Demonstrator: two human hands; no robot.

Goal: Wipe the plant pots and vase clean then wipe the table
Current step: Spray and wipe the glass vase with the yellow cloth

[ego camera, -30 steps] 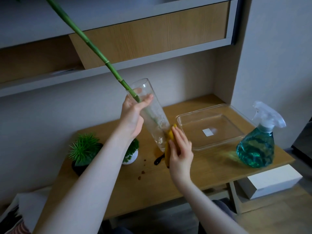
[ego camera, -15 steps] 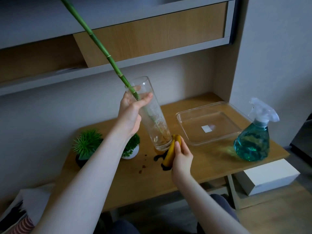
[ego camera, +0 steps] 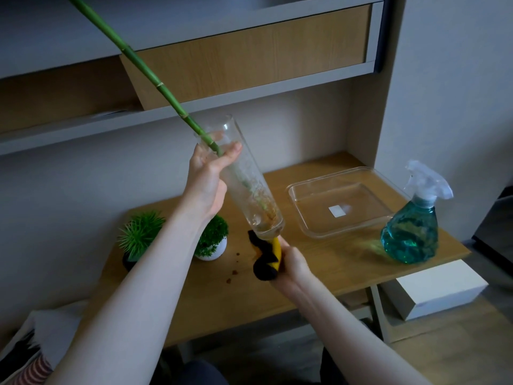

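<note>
Head view: my left hand (ego camera: 206, 187) gripped the tilted vase (ego camera: 244, 184); my right hand (ego camera: 294, 263) had moved the cloth (ego camera: 268, 258) under its base, finishing there.

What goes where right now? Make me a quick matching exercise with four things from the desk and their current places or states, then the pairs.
Things:
1. glass vase
2. cloth
3. spray bottle
4. clear tray

States:
A. empty, on the table
B. tilted, lifted in the left hand
C. standing at the table's right end
D. bunched in the right hand, under the vase's base

Pairs: 1-B, 2-D, 3-C, 4-A
</note>
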